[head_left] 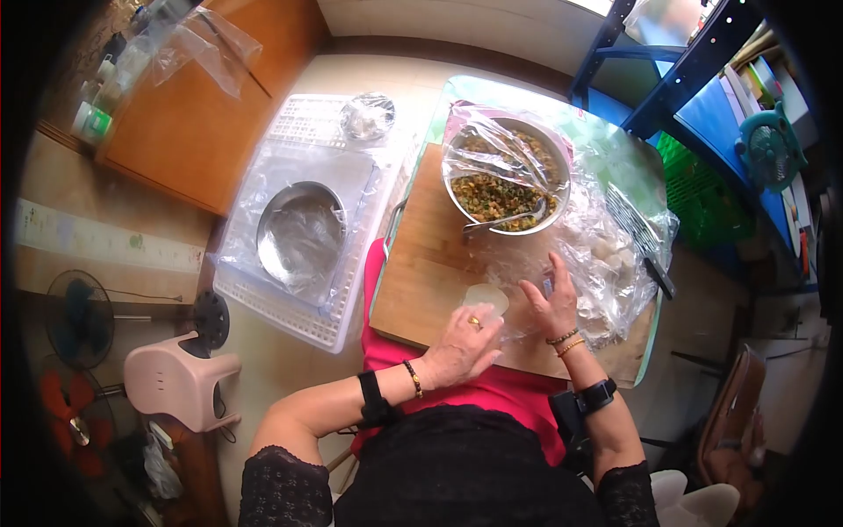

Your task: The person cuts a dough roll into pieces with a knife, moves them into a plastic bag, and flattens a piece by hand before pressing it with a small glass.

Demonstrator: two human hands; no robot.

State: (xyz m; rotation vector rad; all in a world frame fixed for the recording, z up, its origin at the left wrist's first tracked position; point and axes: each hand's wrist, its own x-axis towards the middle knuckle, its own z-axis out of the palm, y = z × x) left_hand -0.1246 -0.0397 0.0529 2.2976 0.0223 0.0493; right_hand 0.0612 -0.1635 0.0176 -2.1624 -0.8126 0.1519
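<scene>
A pale, thin round disc (pixel 488 299) lies on the wooden board (pixel 420 268). My left hand (pixel 463 346) is at its lower edge, thumb apart from the fingers; whether the fingertips touch it is hard to tell. To the right, my right hand (pixel 553 303) is raised over the board with thumb and fingers apart, holding nothing visible. Beyond the hands stands a metal bowl (pixel 563 186) of chopped filling, partly covered by clear plastic, with a spoon (pixel 525 216) in it. Whitish pieces (pixel 600 272) lie under crumpled plastic beside my right hand.
At the left, a white plastic crate (pixel 329 330) carries a plastic-lined steel bowl (pixel 303 233) and a small wrapped bowl (pixel 367 116). A black-handled utensil (pixel 659 276) rests on the plastic at the right. A pink stool (pixel 167 383) and fans stand at the lower left.
</scene>
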